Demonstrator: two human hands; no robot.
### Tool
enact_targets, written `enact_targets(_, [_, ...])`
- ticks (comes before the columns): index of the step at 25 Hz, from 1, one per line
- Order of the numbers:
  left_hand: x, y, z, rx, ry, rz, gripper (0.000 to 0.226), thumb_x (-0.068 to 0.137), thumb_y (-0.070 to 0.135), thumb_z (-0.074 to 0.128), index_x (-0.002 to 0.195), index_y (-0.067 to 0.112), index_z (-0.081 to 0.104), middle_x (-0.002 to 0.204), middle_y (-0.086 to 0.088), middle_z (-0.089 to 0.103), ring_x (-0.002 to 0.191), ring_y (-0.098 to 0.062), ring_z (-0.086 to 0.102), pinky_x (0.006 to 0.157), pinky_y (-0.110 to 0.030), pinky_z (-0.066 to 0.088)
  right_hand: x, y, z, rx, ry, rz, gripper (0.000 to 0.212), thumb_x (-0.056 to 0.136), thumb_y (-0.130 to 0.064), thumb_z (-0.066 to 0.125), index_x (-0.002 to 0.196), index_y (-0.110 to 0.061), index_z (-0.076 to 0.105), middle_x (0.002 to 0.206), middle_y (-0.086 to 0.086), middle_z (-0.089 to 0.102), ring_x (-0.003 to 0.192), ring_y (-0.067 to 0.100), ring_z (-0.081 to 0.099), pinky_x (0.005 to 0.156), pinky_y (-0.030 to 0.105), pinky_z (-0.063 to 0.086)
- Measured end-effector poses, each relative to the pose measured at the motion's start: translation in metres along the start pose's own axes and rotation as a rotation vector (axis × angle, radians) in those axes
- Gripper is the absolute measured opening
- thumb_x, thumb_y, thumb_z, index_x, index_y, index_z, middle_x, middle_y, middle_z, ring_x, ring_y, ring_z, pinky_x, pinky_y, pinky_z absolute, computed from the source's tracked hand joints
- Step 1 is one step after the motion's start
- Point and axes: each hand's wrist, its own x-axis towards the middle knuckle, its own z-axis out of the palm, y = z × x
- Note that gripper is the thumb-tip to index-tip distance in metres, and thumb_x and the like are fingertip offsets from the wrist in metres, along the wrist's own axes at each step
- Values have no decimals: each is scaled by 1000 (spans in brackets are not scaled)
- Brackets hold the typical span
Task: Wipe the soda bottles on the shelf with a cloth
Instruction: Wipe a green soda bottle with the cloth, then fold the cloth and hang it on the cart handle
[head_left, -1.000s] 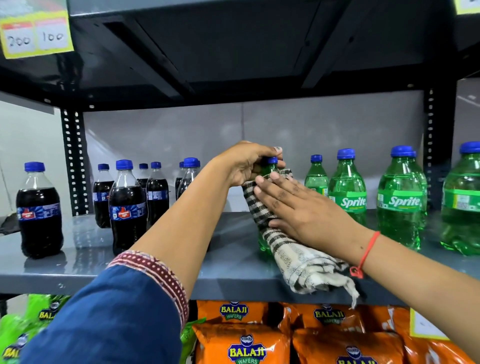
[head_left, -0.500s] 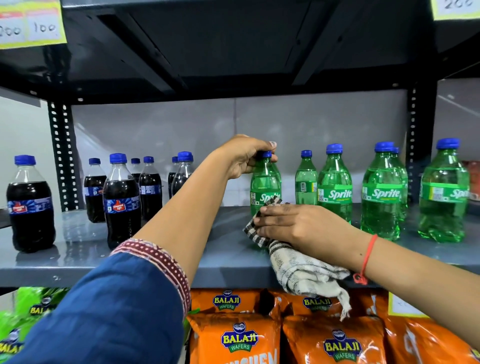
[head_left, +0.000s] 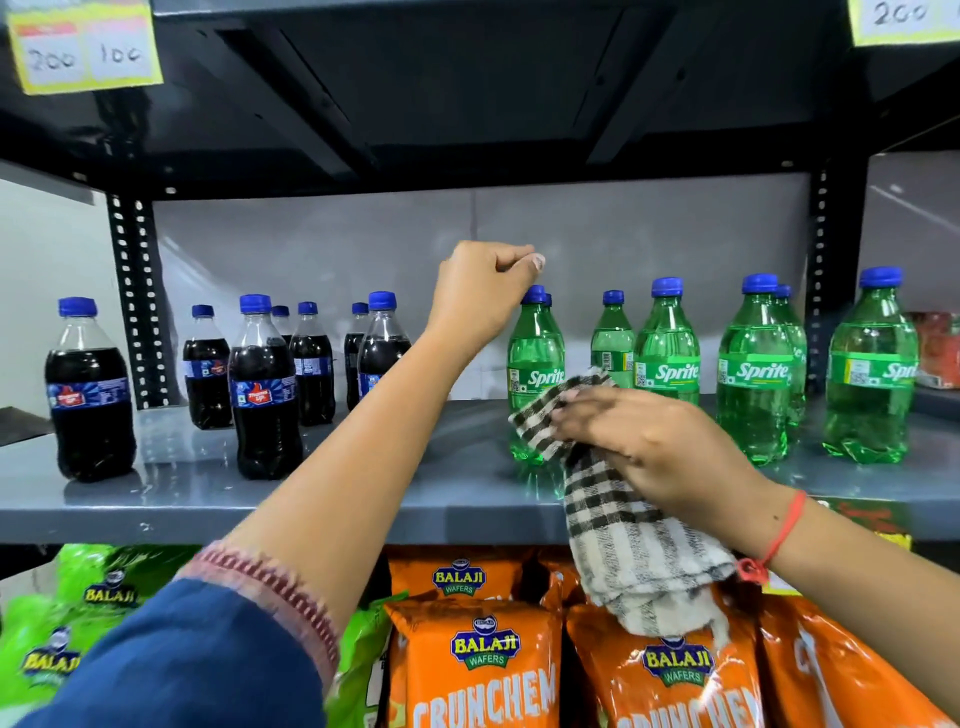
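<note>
A green Sprite bottle (head_left: 535, 358) with a blue cap stands upright on the grey shelf (head_left: 363, 499). My left hand (head_left: 480, 291) hovers just above and left of its cap, fingers curled shut, with nothing visible in them. My right hand (head_left: 660, 447) grips a black-and-white checked cloth (head_left: 639, 561). The cloth's top corner lies against the bottle's lower right side and the rest hangs over the shelf edge. Several more Sprite bottles (head_left: 756, 374) stand to the right and several dark cola bottles (head_left: 265, 395) to the left.
A dark upper shelf (head_left: 467, 104) hangs close overhead with a yellow price tag (head_left: 83, 47) on it. Orange and green snack bags (head_left: 472, 665) fill the shelf below. A perforated black upright (head_left: 135, 301) stands behind the cola bottles.
My left hand has let go of the Sprite bottle's cap and risen above it. My right hand slid the cloth down from the bottle's neck to its lower part.
</note>
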Motion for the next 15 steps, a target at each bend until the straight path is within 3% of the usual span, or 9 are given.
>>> enact_targets(2, [-26, 1, -13, 97, -150, 11, 45, 81, 42, 56, 68, 0, 64, 64, -3, 59, 61, -13, 52, 91, -34, 47, -3, -6, -12, 62, 101, 40, 36, 71, 16, 63, 98, -6, 68, 100, 9, 72, 102, 24, 62, 96, 37, 44])
enact_targets(3, [-41, 1, -21, 96, -291, -48, 50, 79, 47, 57, 71, -2, 62, 63, -6, 53, 61, -14, 49, 85, -34, 47, -4, -11, -17, 86, 149, 55, 32, 73, 12, 61, 99, -6, 68, 100, 9, 72, 103, 23, 61, 98, 33, 43])
enact_targets(5, [-70, 2, -36, -76, -569, -224, 34, 77, 38, 62, 84, 5, 68, 65, -4, 56, 58, -15, 52, 71, -29, 49, -6, -24, -22, 108, 224, 77, 32, 72, 7, 58, 99, -7, 68, 101, 7, 71, 104, 21, 60, 96, 30, 42])
enact_targets(6, [-82, 2, -41, -203, -613, -288, 19, 78, 26, 64, 88, 11, 69, 67, -3, 62, 56, -12, 56, 67, -26, 52, -7, -32, -22, 126, 245, 80, 31, 72, 5, 59, 100, -7, 68, 102, 5, 70, 105, 19, 59, 96, 29, 43])
enact_targets(8, [-98, 1, -47, -342, -535, -312, 20, 77, 6, 63, 95, 13, 68, 76, -9, 67, 59, -12, 61, 62, -22, 55, -11, -46, -19, 225, 257, 95, 27, 75, -2, 61, 100, -10, 68, 103, 0, 68, 106, 15, 59, 97, 26, 43])
enact_targets(12, [-123, 2, -54, -275, -391, -278, 32, 75, -6, 61, 102, 12, 66, 73, -4, 70, 59, -8, 62, 60, -18, 55, -3, -54, -22, 449, 227, 268, 27, 77, -20, 68, 105, -21, 65, 101, -13, 64, 99, 5, 54, 88, 18, 42])
enact_targets(14, [-137, 5, -60, -211, -378, -298, 31, 75, -7, 61, 97, 14, 68, 73, -2, 71, 64, -8, 62, 64, -19, 54, 9, -51, -22, 504, 68, 341, 35, 72, -22, 74, 105, -27, 64, 97, -15, 62, 93, 6, 50, 78, 15, 37])
enact_targets(15, [-144, 7, -62, -174, -362, -316, 30, 75, -6, 61, 94, 15, 69, 74, -4, 71, 66, -9, 61, 66, -20, 53, 15, -49, -21, 560, -33, 331, 29, 68, -22, 75, 96, -28, 67, 90, -13, 65, 86, 7, 53, 72, 16, 37])
